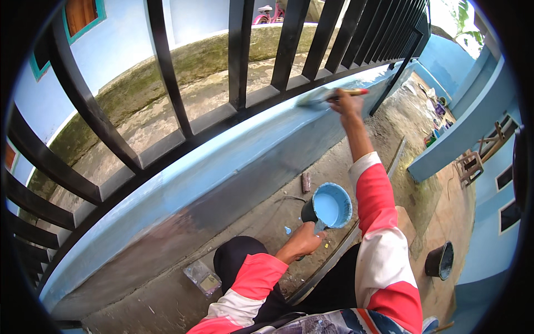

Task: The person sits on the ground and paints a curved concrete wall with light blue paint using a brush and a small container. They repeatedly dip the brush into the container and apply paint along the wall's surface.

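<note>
My right hand [346,106] is closed round a paintbrush [356,92] with a red-tipped handle. Its blurred bristles lie against the light blue top of the low wall [222,167], just under the black railing [261,96]. Down by my knees, my left hand [303,242] grips the handle of a dark paint pot [330,205]. Light blue paint fills part of that pot, and its rim is smeared with the same colour. Below the blue band, the wall face is bare grey and brownish.
A small reddish-brown cylinder [306,182] stands near the wall's foot. Beside my left knee lies a clear plastic box [203,279]. A black bucket [440,260] is to the right, with a wooden stool [470,166] farther off. Scattered items [439,111] lie at the far end.
</note>
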A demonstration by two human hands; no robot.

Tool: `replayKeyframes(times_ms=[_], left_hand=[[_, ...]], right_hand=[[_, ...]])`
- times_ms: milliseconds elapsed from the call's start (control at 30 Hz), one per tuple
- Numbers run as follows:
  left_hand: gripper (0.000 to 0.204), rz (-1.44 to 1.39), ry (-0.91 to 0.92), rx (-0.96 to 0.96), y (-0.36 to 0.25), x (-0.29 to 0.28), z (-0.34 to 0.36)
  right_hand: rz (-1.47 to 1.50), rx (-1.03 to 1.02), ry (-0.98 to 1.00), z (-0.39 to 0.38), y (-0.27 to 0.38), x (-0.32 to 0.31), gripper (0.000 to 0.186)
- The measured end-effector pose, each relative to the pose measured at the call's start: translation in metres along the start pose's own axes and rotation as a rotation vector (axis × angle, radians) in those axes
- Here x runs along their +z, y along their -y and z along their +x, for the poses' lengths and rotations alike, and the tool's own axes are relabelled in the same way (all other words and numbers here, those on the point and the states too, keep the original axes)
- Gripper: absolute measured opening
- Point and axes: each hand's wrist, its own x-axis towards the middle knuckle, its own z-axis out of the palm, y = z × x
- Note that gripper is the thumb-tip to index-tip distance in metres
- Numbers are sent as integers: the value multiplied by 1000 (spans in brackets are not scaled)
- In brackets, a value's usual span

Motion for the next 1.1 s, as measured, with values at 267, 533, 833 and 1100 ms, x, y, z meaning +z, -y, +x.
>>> replayKeyframes(times_ms=[267,533,833,1100], left_hand=[[40,-90,-32,66,16,8,13],[37,-43,21,-17,12,19,24],[29,-32,-102,60,12,20,32],[33,107,-289,78,21,22,34]], right_hand=[[93,60,134,-4,28,-94,24],[92,95,677,-168,24,0,30],[-123,-139,188,40,6,-144,34],[642,121,376,28,-8,-261,32]])
